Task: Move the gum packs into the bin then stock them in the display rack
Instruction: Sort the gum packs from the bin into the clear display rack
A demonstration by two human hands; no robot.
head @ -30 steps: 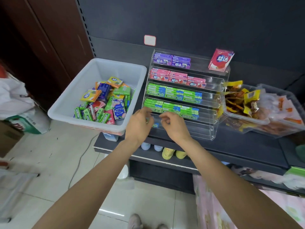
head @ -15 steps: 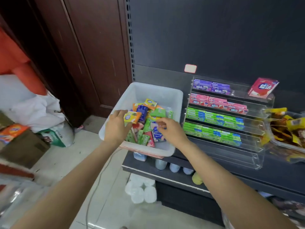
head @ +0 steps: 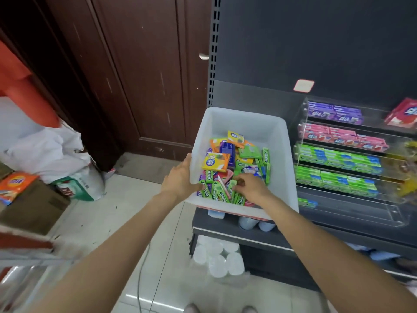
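Observation:
A white plastic bin [head: 243,114] sits on the dark shelf, holding a loose pile of gum packs [head: 237,159] in green, yellow, purple and orange. My left hand [head: 179,178] grips the bin's left wall near the rim. Inside the bin's near end, my right hand [head: 250,187] has its fingers curled on a small green gum pack [head: 232,184]. To the right stands the clear tiered display rack [head: 352,213], with rows of purple, pink and green packs. A single green pack [head: 306,202] lies on its lowest tier.
A red box [head: 401,114] stands on top of the rack, and yellow snack bags [head: 409,168] blur at the right edge. White cups [head: 216,256] stack under the shelf. A cardboard box [head: 29,199], white bags and a brown door are to the left.
Both hands left the rack's lower tier and went left to the bin. My right hand has sunk to the near end of the pile and closed on a green pack.

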